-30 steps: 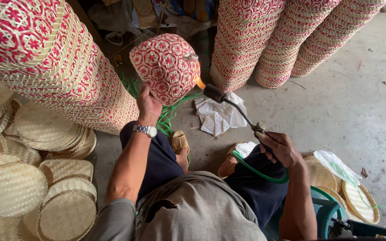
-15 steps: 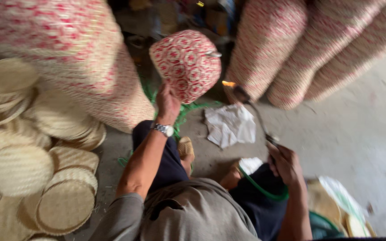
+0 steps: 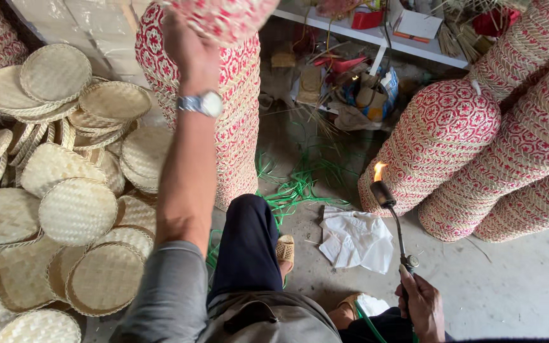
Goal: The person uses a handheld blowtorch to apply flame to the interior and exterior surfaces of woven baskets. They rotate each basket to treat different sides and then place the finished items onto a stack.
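Stacks of red-patterned woven baskets (image 3: pixel 443 143) stood all around me, flat woven lids (image 3: pixel 77 209) piled nearby. My left hand (image 3: pixel 189 47) had fingers wrapped on a red woven basket (image 3: pixel 223 16) raised high; my right hand (image 3: pixel 422 305) fist-gripped the lit gas torch (image 3: pixel 392 222).

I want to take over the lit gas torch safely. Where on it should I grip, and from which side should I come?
Grip the gas torch low, at the handle by the valve where the right hand holds it. Come from the near end, below the valve. The thin tube rises away to the burner, where the flame burns at the far tip.
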